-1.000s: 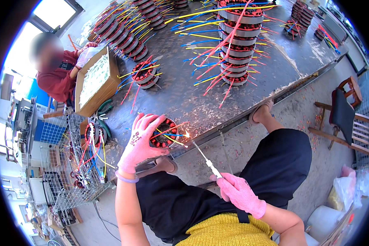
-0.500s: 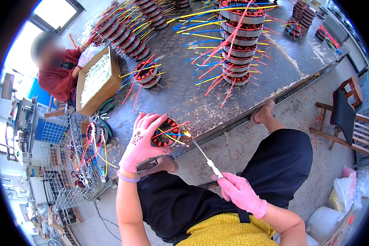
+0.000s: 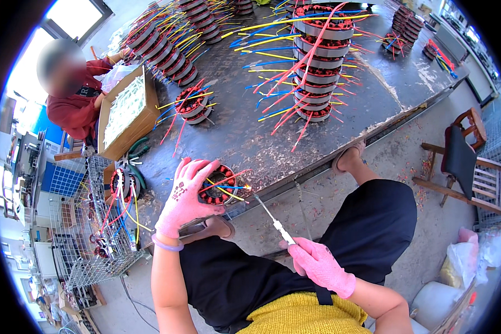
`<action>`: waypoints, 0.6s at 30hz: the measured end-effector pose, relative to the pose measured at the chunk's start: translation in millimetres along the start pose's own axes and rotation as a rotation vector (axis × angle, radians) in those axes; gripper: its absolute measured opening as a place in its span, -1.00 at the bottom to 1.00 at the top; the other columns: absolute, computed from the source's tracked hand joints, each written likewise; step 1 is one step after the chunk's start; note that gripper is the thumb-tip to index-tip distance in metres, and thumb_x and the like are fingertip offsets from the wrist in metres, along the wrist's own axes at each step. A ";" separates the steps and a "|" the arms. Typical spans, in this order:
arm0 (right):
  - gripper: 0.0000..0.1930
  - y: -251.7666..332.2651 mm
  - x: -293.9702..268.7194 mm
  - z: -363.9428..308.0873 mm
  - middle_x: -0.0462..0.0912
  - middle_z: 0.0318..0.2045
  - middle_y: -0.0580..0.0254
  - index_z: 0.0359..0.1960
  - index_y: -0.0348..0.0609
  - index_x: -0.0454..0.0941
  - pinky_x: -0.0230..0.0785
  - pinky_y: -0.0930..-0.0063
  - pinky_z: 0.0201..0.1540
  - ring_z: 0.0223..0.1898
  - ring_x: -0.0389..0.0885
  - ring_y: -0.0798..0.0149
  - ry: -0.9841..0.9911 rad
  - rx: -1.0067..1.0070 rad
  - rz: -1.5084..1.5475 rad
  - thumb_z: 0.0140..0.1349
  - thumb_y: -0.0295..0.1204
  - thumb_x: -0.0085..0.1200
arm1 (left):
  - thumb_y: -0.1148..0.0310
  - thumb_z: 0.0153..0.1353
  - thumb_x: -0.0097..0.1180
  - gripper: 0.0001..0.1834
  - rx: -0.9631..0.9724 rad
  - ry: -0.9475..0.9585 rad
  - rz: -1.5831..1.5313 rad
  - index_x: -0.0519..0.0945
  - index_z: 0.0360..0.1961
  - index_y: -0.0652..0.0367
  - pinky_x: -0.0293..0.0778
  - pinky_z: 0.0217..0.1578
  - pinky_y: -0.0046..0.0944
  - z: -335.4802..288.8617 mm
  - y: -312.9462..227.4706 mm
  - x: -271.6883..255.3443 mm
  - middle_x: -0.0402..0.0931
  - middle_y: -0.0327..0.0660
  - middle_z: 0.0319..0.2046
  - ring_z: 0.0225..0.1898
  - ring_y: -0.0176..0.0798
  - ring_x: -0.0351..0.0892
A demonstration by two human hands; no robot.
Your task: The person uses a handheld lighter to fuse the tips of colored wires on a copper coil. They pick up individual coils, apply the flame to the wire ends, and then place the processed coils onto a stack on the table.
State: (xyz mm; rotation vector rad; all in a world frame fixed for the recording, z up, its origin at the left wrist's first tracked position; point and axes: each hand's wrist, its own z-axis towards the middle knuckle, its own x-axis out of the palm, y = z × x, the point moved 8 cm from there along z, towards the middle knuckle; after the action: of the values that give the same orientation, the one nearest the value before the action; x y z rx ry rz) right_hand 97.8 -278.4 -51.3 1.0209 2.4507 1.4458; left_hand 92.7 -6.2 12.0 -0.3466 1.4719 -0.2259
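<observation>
Now we're clasping wired ring (image 3: pixel 210 195) by its left side with nearer left hand (image 3: pixel 185 192); right hand (image 3: pixel 320 264) holding slim white-handled tool (image 3: pixel 276 224) slanting up-left toward wire ends (image 3: pixel 241 198).

Flame (image 3: pixel 248 187) at blue wire (image 3: pixel 237 187) smaller than before.

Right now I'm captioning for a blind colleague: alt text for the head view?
Gloved left hand holds a wired ring by the table edge; right hand points a slim tool toward a small flame at its wires.
</observation>
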 end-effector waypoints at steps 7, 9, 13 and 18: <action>-0.66 -3.8 -2.6 0.6 0.37 -0.61 0.41 0.03 -0.31 0.51 0.22 0.54 -0.48 -0.58 0.31 0.55 -0.015 -0.006 0.017 0.48 -0.27 -0.12 | 0.20 -0.44 0.56 0.09 0.003 -0.009 -0.006 0.41 0.29 0.09 -0.04 0.44 0.12 0.3 -1.2 -0.4 0.36 -0.05 0.18 0.33 0.12 0.20; -0.66 -4.9 -2.9 0.4 0.37 -0.61 0.41 0.02 -0.31 0.51 0.22 0.54 -0.48 -0.58 0.31 0.55 -0.015 -0.003 0.019 0.48 -0.27 -0.12 | 0.22 -0.42 0.55 0.05 0.011 -0.023 -0.027 0.43 0.27 0.08 -0.08 0.46 0.11 0.4 -2.0 -1.8 0.37 -0.06 0.16 0.31 0.06 0.25; -0.66 -1.6 -2.2 0.5 0.37 -0.61 0.42 0.02 -0.32 0.51 0.23 0.54 -0.48 -0.58 0.31 0.56 -0.012 -0.008 -0.007 0.48 -0.27 -0.11 | 0.23 -0.41 0.54 0.04 0.024 -0.026 -0.030 0.43 0.27 0.10 -0.07 0.45 0.11 0.5 -5.0 -3.9 0.38 -0.06 0.15 0.31 0.05 0.26; -0.65 -3.9 -0.3 0.9 0.37 -0.61 0.41 0.02 -0.32 0.51 0.22 0.55 -0.48 -0.58 0.31 0.55 0.004 -0.018 0.055 0.48 -0.26 -0.11 | 0.23 -0.40 0.54 0.03 0.024 -0.025 -0.007 0.43 0.26 0.11 -0.08 0.46 0.11 1.3 -4.8 -4.6 0.39 -0.07 0.16 0.31 0.01 0.26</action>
State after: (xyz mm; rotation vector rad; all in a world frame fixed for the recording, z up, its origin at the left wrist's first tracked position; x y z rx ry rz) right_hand 96.5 -279.2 -55.1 1.0916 2.4262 1.4851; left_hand 93.8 -9.0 18.0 -0.3347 1.4428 -0.2439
